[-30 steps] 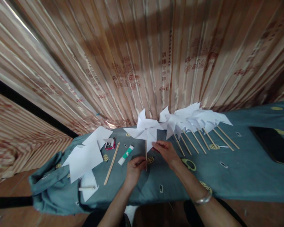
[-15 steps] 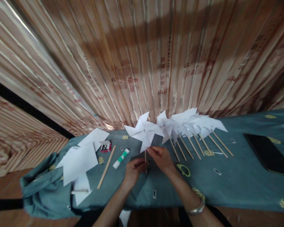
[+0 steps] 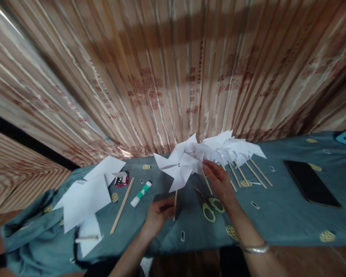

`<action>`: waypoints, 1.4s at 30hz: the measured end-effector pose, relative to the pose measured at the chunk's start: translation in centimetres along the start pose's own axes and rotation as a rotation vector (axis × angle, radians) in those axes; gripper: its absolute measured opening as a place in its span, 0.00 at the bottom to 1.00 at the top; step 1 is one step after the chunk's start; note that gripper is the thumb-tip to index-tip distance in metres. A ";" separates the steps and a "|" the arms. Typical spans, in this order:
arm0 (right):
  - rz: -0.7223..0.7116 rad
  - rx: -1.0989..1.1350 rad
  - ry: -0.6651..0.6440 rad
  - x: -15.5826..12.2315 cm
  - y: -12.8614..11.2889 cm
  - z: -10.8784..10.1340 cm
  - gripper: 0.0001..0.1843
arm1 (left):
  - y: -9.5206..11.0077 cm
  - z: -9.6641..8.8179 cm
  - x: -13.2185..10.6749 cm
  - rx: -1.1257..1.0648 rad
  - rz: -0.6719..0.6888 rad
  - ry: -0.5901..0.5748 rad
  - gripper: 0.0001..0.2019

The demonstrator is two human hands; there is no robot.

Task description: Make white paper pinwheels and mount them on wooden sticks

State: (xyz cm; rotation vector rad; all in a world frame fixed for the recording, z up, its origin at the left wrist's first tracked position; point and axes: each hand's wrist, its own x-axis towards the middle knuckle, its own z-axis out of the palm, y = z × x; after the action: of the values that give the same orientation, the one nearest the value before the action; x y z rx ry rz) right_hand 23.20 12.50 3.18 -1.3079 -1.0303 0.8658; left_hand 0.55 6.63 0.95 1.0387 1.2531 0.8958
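A white paper pinwheel (image 3: 179, 177) with a shiny pin at its centre stands over the table, its thin wooden stick pinched low down by my left hand (image 3: 158, 215). My right hand (image 3: 219, 177) is at the pinwheel's right edge, fingers extended and slightly bent, fingertips by the paper; whether they touch it is unclear. Behind and to the right, several finished pinwheels (image 3: 223, 143) lie overlapping in a row, sticks pointing toward me. Scissors (image 3: 209, 211) with yellow-green handles lie below my right hand, blades partly in shadow.
On the left lie white paper sheets (image 3: 86, 200), a small red box (image 3: 122, 179) of pins, wooden sticks (image 3: 122, 206) and a glue stick (image 3: 141, 194). A dark tablet (image 3: 311, 184) rests at right on the teal cloth (image 3: 265, 227). A patterned curtain (image 3: 167, 77) hangs behind.
My right hand has left the held pinwheel's stick and moved right and up to the paper's edge. The blades have turned slightly. The scissors show more fully, and the view has shifted right.
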 end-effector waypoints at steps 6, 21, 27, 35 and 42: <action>0.078 -0.034 -0.089 -0.3 -0.1 0.3 0.24 | -0.4 -0.6 -0.1 0.018 -0.024 -0.002 0.10; 0.303 0.219 -0.192 -1.7 -0.4 3.0 0.18 | -0.2 -1.0 -0.3 -0.028 0.005 0.126 0.07; 0.319 0.231 -0.222 -2.3 -0.5 3.6 0.18 | 0.0 -0.9 -0.3 -0.030 0.003 0.152 0.06; 0.321 0.223 -0.261 -3.1 -1.0 4.6 0.20 | 0.5 -0.7 -0.4 -0.035 -0.007 0.151 0.08; 0.362 0.254 -0.294 -3.5 -1.0 5.2 0.19 | 0.5 -0.6 -0.4 -0.018 -0.010 0.148 0.09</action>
State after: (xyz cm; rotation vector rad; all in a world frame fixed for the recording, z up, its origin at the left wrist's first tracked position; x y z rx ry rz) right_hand 17.07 10.90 3.68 -1.1885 -0.8809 1.4496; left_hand -0.06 6.42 1.54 0.9649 1.3694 0.9889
